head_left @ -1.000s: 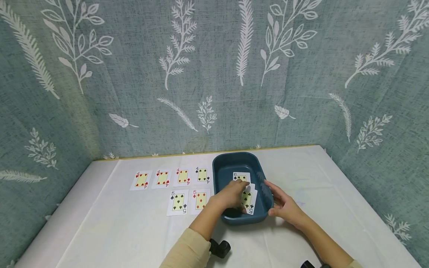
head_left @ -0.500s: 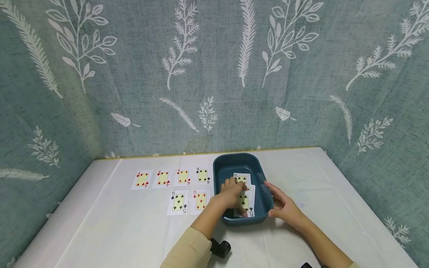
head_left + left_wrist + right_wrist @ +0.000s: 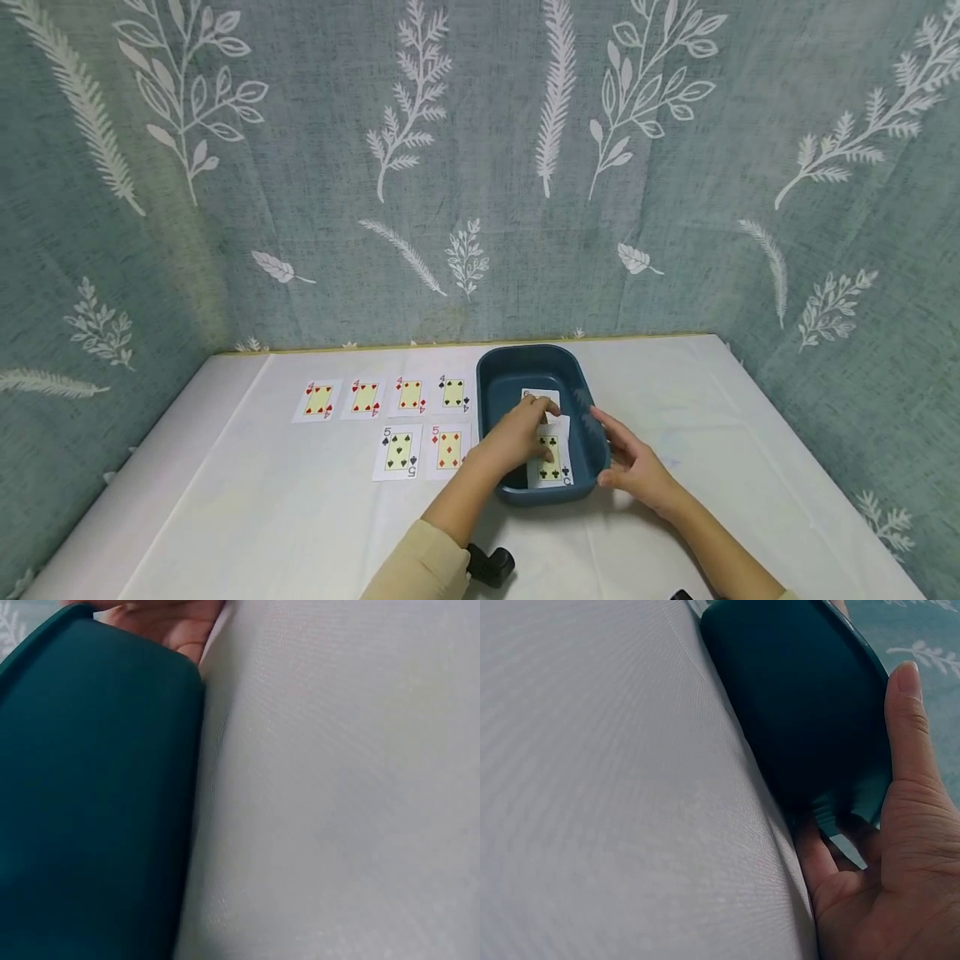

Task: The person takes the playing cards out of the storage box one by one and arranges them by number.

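My left hand (image 3: 517,433) reaches into a dark blue plastic bin (image 3: 525,351), its fingers bent over a playing card (image 3: 553,473) of clubs, thumb and fingertips at the card. Another card edge shows behind that one. Farther up in the bin lies a black six (image 3: 534,393), partly covered by the fingers. My right hand (image 3: 641,471) grips the bin's near right corner from outside. In the right wrist view the thumb (image 3: 907,712) lies along the bin wall (image 3: 802,697), with the other fingers bent lower down. The left wrist view shows no left hand.
Left of the bin, a row of fours (image 3: 363,400) lies face up. Below them are a five of spades (image 3: 398,452) and a five of diamonds (image 3: 448,450). White cloth covers the table (image 3: 262,517); a leaf-patterned curtain (image 3: 480,167) stands behind.
In the bin, my left thumb has come down, then back up over the clubs card, and the cards under it have shifted slightly. My right hand keeps its hold on the corner.
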A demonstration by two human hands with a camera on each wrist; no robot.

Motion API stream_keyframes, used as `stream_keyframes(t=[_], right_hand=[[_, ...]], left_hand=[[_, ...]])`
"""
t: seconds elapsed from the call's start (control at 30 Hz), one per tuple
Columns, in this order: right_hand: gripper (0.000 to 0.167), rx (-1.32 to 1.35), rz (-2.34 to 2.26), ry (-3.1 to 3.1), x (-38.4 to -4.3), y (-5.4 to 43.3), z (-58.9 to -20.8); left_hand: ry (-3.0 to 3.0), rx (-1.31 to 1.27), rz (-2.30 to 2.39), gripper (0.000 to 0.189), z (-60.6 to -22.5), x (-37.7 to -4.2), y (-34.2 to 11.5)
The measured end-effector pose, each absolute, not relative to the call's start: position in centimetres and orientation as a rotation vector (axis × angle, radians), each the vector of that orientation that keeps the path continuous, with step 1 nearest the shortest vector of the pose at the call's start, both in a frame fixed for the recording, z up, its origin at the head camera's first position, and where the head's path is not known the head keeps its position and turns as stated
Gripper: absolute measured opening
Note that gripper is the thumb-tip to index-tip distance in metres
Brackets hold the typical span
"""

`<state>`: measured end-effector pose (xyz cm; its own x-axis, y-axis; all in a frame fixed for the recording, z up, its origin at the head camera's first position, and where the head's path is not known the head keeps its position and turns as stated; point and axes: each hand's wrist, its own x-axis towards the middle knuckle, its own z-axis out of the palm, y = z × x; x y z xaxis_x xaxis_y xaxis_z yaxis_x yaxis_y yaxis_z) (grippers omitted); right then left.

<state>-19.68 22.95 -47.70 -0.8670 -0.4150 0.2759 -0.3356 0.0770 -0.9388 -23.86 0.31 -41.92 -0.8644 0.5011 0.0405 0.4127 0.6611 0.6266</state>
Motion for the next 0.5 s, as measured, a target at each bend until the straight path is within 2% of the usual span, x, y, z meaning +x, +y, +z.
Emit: stream_keyframes(t=[0.2,0.37,0.5], right_hand=[[0.086,-0.814,-1.939,2.236,-19.7,23.0,-47.7],[0.086,-0.79,-1.96,2.224,-19.6,23.0,-47.4],[0.087,-0.787,-1.969,2.213,-19.6,22.9,-47.3]], left_hand=[[2.691,0.802,1.269,0.043,-41.6,-23.9,0.1],[2.594,0.679,1.67,0.036,-41.1,-24.0,-0.4],[2.502,0.596,1.814,0.035,-40.9,-24.0,-1.0]])
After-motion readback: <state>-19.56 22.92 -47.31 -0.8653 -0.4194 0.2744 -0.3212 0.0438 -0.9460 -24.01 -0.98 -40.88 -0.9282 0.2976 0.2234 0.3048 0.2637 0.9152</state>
